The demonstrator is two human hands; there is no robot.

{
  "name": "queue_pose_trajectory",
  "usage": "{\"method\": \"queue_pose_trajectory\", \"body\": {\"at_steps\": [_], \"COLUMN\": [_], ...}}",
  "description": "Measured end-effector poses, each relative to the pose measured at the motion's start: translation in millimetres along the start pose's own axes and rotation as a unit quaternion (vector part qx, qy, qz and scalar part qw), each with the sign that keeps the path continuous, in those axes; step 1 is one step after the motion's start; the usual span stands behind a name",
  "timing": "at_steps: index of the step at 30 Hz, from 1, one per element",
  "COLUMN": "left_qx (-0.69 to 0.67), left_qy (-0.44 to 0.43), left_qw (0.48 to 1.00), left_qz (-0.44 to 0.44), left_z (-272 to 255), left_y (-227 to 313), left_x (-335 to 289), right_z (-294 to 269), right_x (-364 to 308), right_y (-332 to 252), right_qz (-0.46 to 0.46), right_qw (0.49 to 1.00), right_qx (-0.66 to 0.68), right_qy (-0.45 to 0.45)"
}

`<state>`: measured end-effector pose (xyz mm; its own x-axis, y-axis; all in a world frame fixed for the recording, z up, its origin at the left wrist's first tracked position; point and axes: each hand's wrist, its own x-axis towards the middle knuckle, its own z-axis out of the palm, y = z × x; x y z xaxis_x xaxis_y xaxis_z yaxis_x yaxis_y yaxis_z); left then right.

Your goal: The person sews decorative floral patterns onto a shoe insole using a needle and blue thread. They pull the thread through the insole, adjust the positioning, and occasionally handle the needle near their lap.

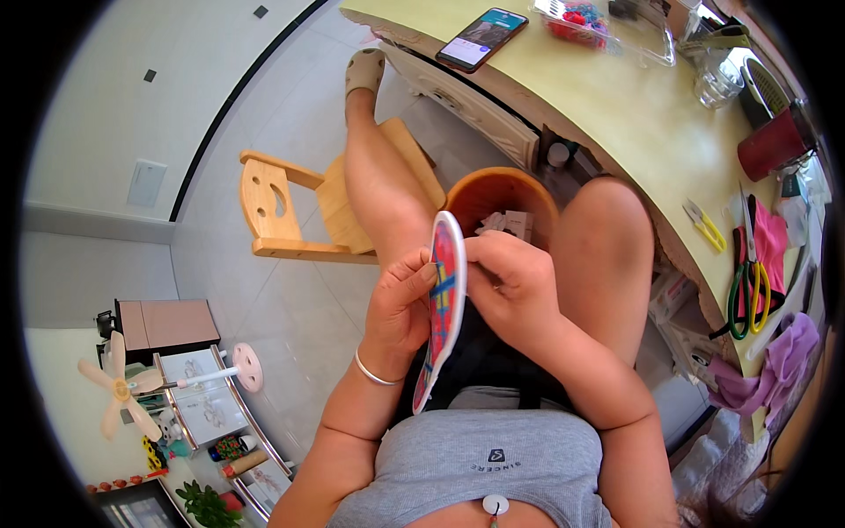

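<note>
An insole (pixel 446 317) with a white edge and a red, blue and yellow pattern stands on its side above my lap. My left hand (pixel 403 304) grips it by the patterned face, thumb pressed on it near the upper half. On the white back side, my right hand (pixel 518 283) has its fingers curled in a pinch close to the upper edge. Whatever those fingertips hold, if anything, is too small or hidden to make out.
A wooden bucket (pixel 502 179) with white packets stands between my legs, beside a small wooden chair (pixel 264 207). On the yellow table to the right lie a phone (pixel 482 40), green-and-yellow-handled scissors (pixel 749 280), yellow snips (pixel 704 225) and purple cloth (pixel 766 374). A fan (pixel 121 385) stands at left.
</note>
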<state>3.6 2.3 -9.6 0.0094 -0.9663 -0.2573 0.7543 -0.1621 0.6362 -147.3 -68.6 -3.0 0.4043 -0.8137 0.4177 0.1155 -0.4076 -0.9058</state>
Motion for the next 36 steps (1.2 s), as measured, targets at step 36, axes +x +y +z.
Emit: {"method": "queue_pose_trajectory", "body": {"at_steps": [36], "left_qx": [0.402], "left_qy": [0.301], "left_qw": [0.819], "left_qz": [0.277], "left_z": [-21], "left_y": [27], "left_x": [-5], "right_z": [-221], "right_x": [-8], "right_y": [-6], "right_qz": [-0.118], "right_qw": [0.843], "right_qx": [0.433], "right_qy": [0.295]}}
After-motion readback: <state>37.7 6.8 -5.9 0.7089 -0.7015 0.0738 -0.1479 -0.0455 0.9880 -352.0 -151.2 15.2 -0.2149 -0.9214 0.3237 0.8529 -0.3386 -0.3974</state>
